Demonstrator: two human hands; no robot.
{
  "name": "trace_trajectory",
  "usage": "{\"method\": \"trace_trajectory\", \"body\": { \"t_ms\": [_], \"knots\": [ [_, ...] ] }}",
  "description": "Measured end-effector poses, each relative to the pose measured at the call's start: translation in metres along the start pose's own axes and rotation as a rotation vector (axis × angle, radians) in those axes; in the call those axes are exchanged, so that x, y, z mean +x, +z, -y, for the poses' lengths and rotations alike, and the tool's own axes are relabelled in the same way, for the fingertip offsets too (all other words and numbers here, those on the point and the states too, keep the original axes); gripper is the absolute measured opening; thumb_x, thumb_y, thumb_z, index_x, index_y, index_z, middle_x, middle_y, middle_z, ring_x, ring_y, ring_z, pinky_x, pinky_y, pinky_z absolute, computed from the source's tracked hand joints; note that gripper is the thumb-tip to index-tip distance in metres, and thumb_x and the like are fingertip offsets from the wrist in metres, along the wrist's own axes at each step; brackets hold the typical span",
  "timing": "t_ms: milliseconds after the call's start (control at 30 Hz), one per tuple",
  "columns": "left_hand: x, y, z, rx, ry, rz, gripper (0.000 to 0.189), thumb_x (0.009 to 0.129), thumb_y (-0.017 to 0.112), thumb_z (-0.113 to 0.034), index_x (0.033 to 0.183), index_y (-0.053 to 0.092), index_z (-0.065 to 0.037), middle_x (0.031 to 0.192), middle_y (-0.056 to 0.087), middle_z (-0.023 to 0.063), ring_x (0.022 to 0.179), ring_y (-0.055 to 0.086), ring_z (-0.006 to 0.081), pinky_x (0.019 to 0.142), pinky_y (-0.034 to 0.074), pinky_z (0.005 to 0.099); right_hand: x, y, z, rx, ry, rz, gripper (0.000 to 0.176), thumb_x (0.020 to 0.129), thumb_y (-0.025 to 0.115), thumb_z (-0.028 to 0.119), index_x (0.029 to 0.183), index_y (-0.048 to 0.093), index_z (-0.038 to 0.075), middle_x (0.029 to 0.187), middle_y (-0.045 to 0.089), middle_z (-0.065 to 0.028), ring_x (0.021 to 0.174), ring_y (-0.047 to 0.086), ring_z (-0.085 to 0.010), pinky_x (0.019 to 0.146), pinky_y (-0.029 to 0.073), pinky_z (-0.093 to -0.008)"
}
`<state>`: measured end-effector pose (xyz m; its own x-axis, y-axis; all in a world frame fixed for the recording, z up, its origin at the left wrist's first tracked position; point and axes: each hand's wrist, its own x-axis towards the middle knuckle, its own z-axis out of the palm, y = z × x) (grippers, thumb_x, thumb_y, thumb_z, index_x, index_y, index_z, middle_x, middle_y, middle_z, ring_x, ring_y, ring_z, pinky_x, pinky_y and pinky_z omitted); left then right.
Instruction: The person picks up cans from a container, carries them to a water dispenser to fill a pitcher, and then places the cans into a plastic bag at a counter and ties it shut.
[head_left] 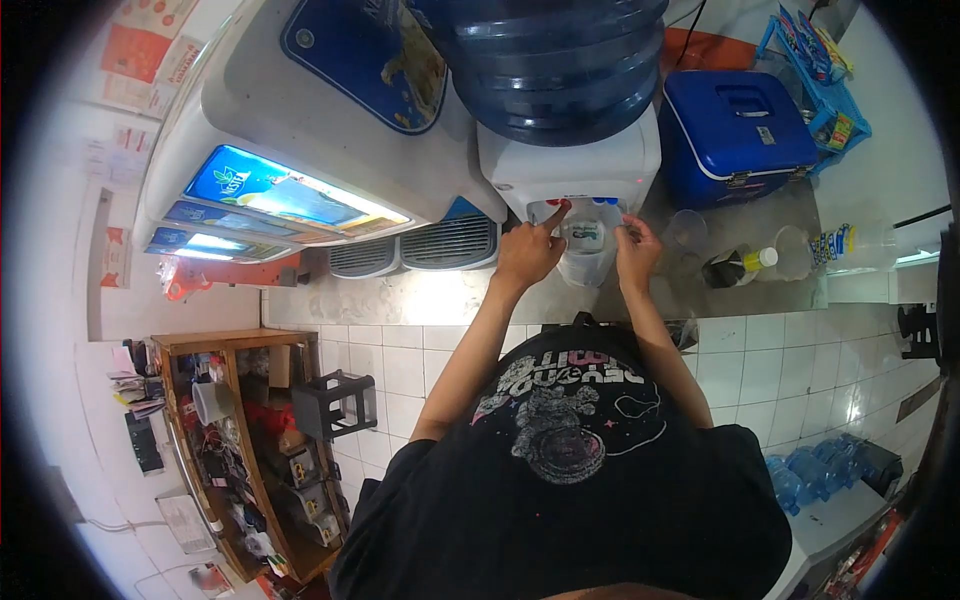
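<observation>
A white water dispenser (575, 168) carries a large blue water bottle (560, 75) upside down on top. My left hand (528, 256) is in front of it, its index finger stretched up to the red tap (557, 203); the other fingers are partly hidden. Under the taps is a clear plastic cup (587, 238) with a green mark, above the dispenser's pale drip tray (584, 270). On the cup's right edge, my right hand (638, 250) is closed in a pinch, close below the blue tap (606, 201).
To the left stands a large drinks machine (290, 110) with grey drip grilles (448, 243). Right of the dispenser are a blue cooler box (738, 135), a dark bottle with a yellow cap (735, 266) and clear containers (686, 230). A wooden cabinet (250, 440) stands at lower left.
</observation>
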<state>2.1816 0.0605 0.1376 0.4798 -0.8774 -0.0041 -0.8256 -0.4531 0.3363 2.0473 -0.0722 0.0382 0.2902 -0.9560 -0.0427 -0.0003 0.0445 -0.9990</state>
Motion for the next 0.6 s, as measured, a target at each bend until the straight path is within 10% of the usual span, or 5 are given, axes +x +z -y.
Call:
{"method": "trace_trajectory", "body": {
  "t_ms": [600],
  "knots": [
    [0.0, -0.003, -0.003, -0.058, -0.013, 0.004, 0.058, 0.083, 0.063, -0.023, 0.14, 0.054, -0.02, 0.071, 0.067, 0.0215, 0.069, 0.068, 0.039, 0.068, 0.055, 0.0478, 0.002, 0.001, -0.005, -0.001, -0.056, -0.033, 0.021, 0.078, 0.067, 0.006, 0.097, 0.072, -0.002, 0.063, 0.059, 0.0017, 0.054, 0.049, -0.0052, 0.051, 0.037, -0.0249]
  ]
}}
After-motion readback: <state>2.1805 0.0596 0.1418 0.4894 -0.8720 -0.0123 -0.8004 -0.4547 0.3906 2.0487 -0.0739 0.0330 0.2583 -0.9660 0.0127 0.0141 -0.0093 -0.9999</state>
